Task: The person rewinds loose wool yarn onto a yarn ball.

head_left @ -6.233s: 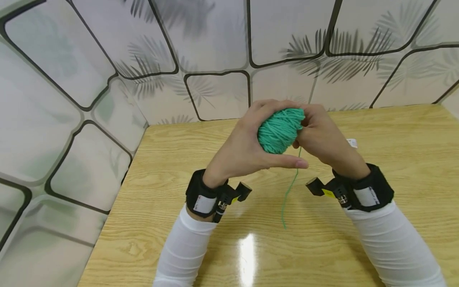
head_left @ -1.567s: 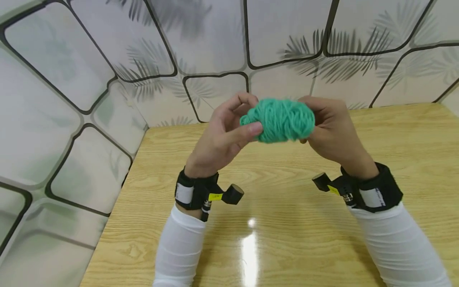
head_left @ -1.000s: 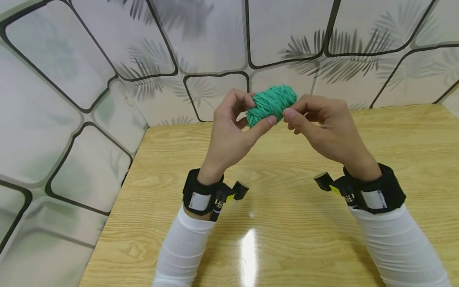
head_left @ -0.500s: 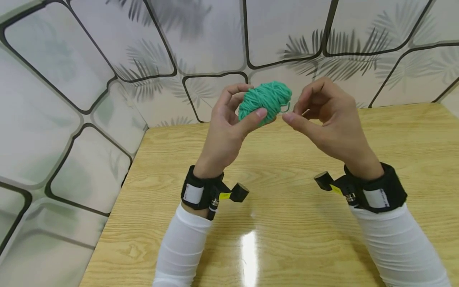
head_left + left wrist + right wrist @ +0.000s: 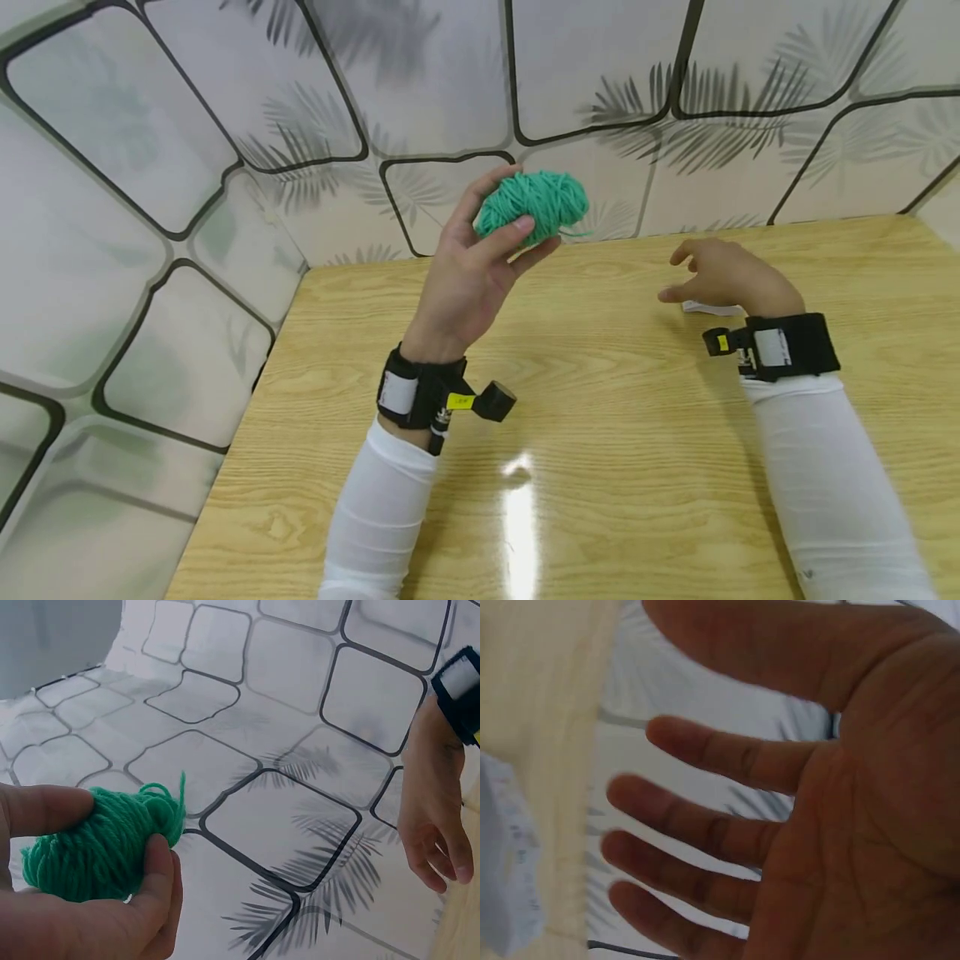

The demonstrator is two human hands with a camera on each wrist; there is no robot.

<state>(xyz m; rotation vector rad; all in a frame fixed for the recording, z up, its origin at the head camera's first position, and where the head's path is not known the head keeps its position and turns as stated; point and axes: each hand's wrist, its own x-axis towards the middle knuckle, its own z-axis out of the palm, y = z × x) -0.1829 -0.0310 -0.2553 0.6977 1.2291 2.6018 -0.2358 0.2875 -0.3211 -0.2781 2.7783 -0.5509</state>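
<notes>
A wound ball of green yarn [image 5: 534, 204] is held up in my left hand [image 5: 465, 275], the thumb on the near side and the fingers around the far side. In the left wrist view, a short loose end of the yarn [image 5: 181, 796] sticks up from the ball. My right hand [image 5: 723, 275] is apart from the yarn, low over the right of the table, with its fingers spread and nothing in them. Partly hidden behind it lies a white piece of paper [image 5: 711, 309]; the right wrist view shows this paper [image 5: 510, 862] with small printing.
A light wood-grain table [image 5: 600, 400] spans the area below the hands. Behind it and at its left stands a pale wall covering [image 5: 585, 75] with dark outlines and leaf prints. Each wrist wears a black strap [image 5: 802, 346] with a small camera.
The yarn's long hanging tail is gone; only a short end shows. My right hand has let go of the yarn and moved down and right, over the paper. The left hand shifted slightly left.
</notes>
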